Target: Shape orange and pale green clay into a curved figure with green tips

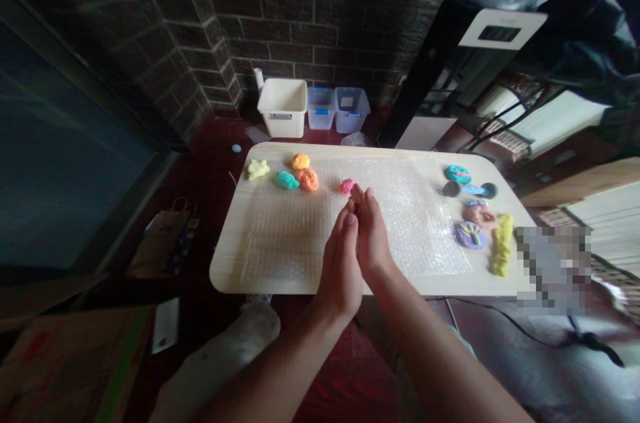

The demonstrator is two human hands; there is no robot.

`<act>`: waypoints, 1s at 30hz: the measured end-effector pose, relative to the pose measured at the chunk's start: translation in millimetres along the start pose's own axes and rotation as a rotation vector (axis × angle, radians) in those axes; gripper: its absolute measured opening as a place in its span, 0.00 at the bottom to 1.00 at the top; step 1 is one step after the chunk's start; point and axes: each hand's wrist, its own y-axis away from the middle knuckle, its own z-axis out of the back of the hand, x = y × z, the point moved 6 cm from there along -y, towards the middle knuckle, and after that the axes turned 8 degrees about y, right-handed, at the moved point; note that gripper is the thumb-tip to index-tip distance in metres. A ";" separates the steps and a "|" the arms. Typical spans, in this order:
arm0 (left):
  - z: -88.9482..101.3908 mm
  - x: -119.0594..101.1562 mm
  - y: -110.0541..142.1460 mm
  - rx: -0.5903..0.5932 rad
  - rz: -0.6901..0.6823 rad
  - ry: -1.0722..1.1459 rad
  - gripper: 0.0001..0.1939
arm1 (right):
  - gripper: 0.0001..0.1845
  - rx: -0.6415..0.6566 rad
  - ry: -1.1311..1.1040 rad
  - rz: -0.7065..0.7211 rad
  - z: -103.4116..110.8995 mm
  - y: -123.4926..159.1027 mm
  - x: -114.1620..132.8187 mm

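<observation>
My left hand [341,266] and my right hand [373,236] are pressed palm to palm above the middle of the table, fingers pointing away from me. Whatever lies between the palms is hidden. Just beyond the fingertips is a pink lump of modelling clay [346,186]; I cannot tell whether they touch it. A sheet of bubble wrap [290,236] spreads beneath the hands. Towards the left lie an orange lump [309,180], a yellow-orange lump [301,161], a teal lump [287,180] and a pale yellow piece [258,169].
On the right of the pale table [227,263] are a teal disc [457,174], a blue dumbbell shape [470,190], a brownish piece [480,215], a purple disc [471,235] and a yellow strip [502,245]. A white bin [283,109] and a water dispenser [430,76] stand behind.
</observation>
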 end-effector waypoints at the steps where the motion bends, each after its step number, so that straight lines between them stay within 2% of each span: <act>1: 4.3 -2.8 -4.4 -0.032 -0.003 -0.003 0.20 | 0.37 0.033 0.010 0.022 -6.2 7.3 1.3; 4: 23.6 -17.1 -24.0 -0.174 -0.013 -0.008 0.18 | 0.35 0.139 0.038 0.102 -29.1 38.4 5.6; 7: 42.0 -32.9 -45.0 -0.261 -0.004 0.089 0.21 | 0.36 0.236 0.062 0.139 -48.0 72.5 10.1; 11: 57.2 -39.3 -55.8 -0.329 0.065 0.132 0.28 | 0.35 0.264 0.164 0.212 -56.4 98.0 20.0; 14: 48.7 -31.8 -44.8 -0.263 0.050 0.054 0.27 | 0.35 0.222 0.159 0.225 -50.0 85.5 21.4; 17: 24.1 -17.7 -21.8 -0.106 -0.014 -0.057 0.20 | 0.31 0.064 0.115 0.158 -25.9 47.2 11.9; 19: 8.8 -6.1 -6.1 -0.018 -0.015 -0.017 0.21 | 0.31 0.000 0.108 0.102 -8.6 20.1 2.9; 22: -1.0 5.1 6.3 0.014 0.023 0.018 0.22 | 0.33 -0.023 0.080 0.107 7.9 -2.8 -2.5; 24: -0.4 3.8 4.3 0.010 0.016 0.009 0.22 | 0.34 -0.011 0.138 0.161 8.2 -0.3 0.6; 27: 10.6 -7.7 -10.6 -0.061 -0.005 -0.019 0.21 | 0.37 0.031 0.251 0.186 -5.7 24.2 8.1; 30: 28.4 -19.0 -29.8 -0.187 0.090 0.026 0.22 | 0.39 0.186 0.257 0.177 -30.8 57.7 17.4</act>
